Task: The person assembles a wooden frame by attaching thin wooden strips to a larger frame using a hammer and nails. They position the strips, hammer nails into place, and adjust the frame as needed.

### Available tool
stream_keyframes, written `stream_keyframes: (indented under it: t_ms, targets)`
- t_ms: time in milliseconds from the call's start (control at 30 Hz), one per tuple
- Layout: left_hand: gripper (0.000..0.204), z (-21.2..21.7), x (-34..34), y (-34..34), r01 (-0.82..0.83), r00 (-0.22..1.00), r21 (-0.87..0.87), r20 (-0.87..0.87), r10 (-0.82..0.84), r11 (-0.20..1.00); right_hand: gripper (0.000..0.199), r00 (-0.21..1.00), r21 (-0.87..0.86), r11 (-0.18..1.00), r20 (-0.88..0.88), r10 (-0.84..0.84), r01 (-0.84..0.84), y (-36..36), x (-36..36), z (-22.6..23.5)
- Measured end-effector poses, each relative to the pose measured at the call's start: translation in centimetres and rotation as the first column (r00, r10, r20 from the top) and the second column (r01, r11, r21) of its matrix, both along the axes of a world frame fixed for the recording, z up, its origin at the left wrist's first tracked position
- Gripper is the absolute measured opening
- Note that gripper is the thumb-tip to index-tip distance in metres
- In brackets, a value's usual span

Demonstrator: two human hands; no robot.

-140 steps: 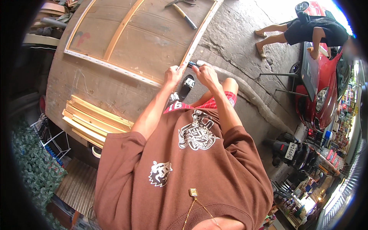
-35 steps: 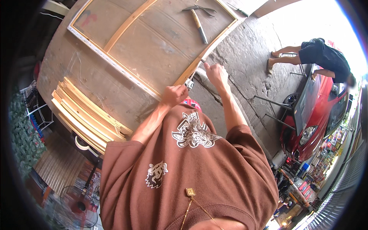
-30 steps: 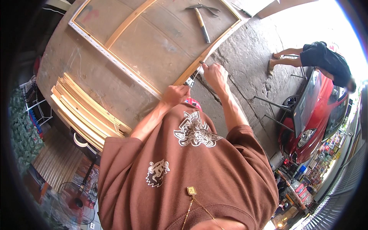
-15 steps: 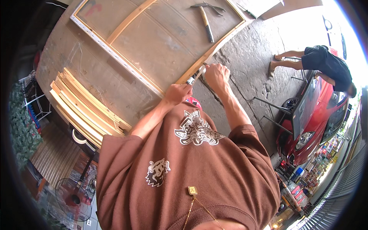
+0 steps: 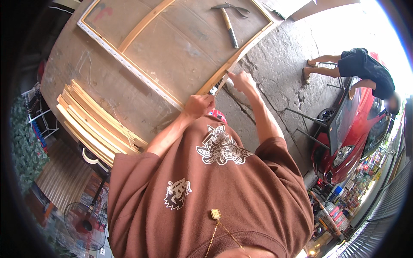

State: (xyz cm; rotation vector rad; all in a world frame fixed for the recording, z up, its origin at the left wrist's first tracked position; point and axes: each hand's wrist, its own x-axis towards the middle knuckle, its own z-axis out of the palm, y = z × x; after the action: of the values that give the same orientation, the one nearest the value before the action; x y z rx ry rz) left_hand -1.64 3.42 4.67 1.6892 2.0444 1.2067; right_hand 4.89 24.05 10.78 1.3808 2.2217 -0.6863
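Observation:
My left hand [image 5: 199, 105] is closed at the near corner of a wooden frame [image 5: 148, 24] lying on the table. My right hand [image 5: 244, 83] is closed on a pale strip of fabric [image 5: 222, 83] along the frame's right side. The strip runs taut between both hands; the left fingertips are partly hidden. White fabric with a row of fastenings wraps the frame's left bar [image 5: 129, 66]. Inside the frame, at its far right, a hammer [image 5: 229, 31] with a wood and black handle lies by dark pliers [image 5: 241, 11].
Several wooden slats [image 5: 92, 118] are stacked on the left of the brown tabletop [image 5: 81, 53]. A fan [image 5: 84, 225] stands lower left. To the right, beyond cracked concrete floor [image 5: 275, 73], a person [image 5: 365, 71] bends by a red car [image 5: 355, 133] and dark metal stand legs [image 5: 307, 112].
My right hand has shifted slightly left, its fingers turned more toward the strip. My left hand stays at the corner. The person by the car has shifted a little.

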Motion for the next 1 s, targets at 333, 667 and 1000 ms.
stream_keyframes:
  t_ms: [333,667,1000]
  targets:
    - [0.014,0.0,0.2,0.1,-0.093,0.995,0.002,0.034,0.093,0.996,0.049,0.513,-0.868,0.416,-0.234,-0.826,0.273,1.4,3.7,0.8]
    - [0.028,0.0,0.6,0.2,-0.431,0.794,-0.076,0.441,0.418,0.899,0.052,0.953,0.132,0.991,-0.303,0.006,0.036,2.3,6.2,0.0]
    - [0.021,-0.5,1.2,0.7,-0.324,0.93,-0.05,0.164,0.328,0.945,0.048,0.951,0.2,0.967,-0.231,0.203,-0.158,2.7,2.1,0.8]
